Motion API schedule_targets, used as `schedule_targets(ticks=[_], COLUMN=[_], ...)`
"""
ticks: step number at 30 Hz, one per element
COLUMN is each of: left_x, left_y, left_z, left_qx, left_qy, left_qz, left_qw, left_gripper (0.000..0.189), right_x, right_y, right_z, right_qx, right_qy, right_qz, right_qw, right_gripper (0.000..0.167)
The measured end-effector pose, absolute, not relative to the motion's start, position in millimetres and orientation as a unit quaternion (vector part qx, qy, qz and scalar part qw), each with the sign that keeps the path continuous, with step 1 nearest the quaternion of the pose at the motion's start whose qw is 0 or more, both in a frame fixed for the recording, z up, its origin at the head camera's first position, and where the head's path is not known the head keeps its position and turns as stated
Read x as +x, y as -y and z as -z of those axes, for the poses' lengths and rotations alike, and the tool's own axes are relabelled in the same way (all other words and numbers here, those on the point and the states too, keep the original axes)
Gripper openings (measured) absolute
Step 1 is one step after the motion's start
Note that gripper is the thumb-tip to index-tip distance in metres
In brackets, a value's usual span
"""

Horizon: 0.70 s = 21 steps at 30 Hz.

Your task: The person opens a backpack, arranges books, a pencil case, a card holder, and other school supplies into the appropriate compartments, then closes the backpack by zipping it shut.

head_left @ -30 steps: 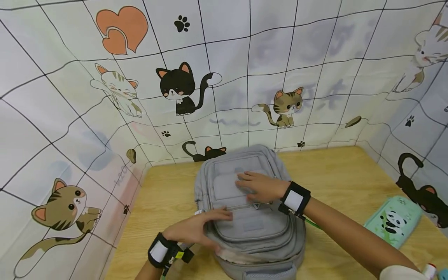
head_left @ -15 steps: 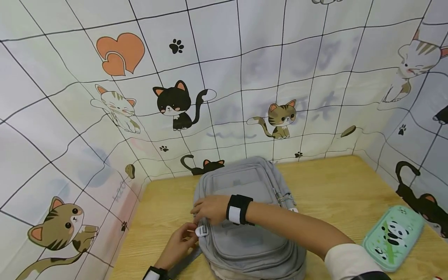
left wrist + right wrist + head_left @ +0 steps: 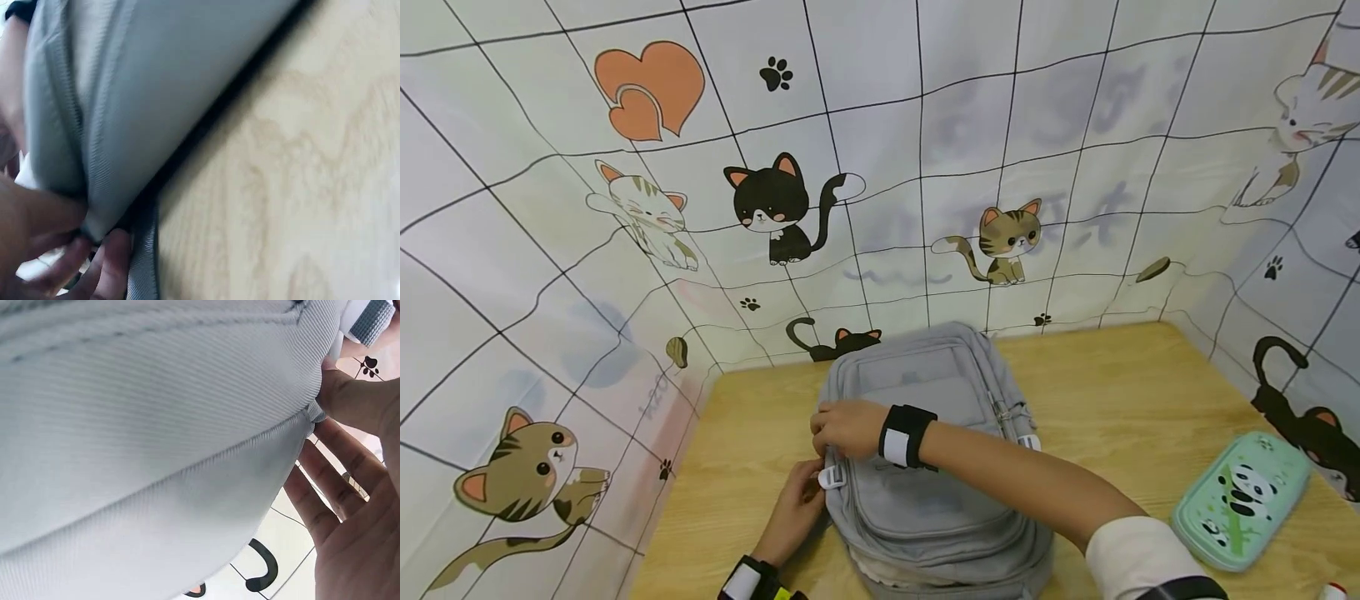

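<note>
A grey backpack (image 3: pixel 925 517) lies front up on the wooden table. Its left side carries a white plastic buckle (image 3: pixel 832 477), and my left hand (image 3: pixel 792 510) grips there with curled fingers. In the left wrist view those fingers bunch low against the bag's side, next to a dark grey strap (image 3: pixel 145 262). My right hand (image 3: pixel 852 428) reaches across the bag to the same edge, just above the buckle. There, in the right wrist view, its thumb and forefinger pinch a small grey fabric tab (image 3: pixel 316 414), the other fingers extended.
A green pencil case (image 3: pixel 1242 500) with pandas lies at the right of the table (image 3: pixel 1097 375). A cat-print cloth (image 3: pixel 887 125) hangs behind and at both sides. On the bag's right side is another white buckle (image 3: pixel 1030 442).
From resting over the bag's front, the right hand has crossed to its left edge. The left hand has drawn back to the side buckle. Over the last half second both hardly move.
</note>
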<state>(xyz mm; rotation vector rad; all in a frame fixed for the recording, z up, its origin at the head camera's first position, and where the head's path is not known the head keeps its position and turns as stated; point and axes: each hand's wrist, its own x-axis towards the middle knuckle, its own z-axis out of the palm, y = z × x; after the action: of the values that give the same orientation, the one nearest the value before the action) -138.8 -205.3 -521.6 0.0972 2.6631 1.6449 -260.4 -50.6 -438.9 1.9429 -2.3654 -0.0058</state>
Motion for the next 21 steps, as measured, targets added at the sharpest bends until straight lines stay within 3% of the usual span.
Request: schedule_targets(ticks=[6,13,19,21], left_x=[-150.9,-157.8,-148.5,-144.6], left_y=[200.3,202.2,203.1,202.6], left_z=[523.3,523.7,518.1,515.6], left_qx=[-0.012,-0.070,-0.051,-0.034], left_qy=[-0.868,-0.877,-0.900,-0.904], left_qz=[-0.489,-0.471,-0.431,-0.423], left_qw=[-0.086,-0.057,-0.040,-0.045], left_gripper=[0.034,0.019,0.002,0.009], right_x=[-262.1,-259.5,-261.3,-261.5], right_y=[53.5,56.9,57.1,56.8], right_z=[435.1,439.6,444.5,444.7], right_qx=[0.636,0.622,0.618,0.618], right_qy=[0.767,0.778,0.781,0.780], right_qz=[-0.027,-0.011,0.012,0.014], right_qw=[0.078,0.082,0.095,0.097], right_gripper=[0.019,0.017,0.017,0.017])
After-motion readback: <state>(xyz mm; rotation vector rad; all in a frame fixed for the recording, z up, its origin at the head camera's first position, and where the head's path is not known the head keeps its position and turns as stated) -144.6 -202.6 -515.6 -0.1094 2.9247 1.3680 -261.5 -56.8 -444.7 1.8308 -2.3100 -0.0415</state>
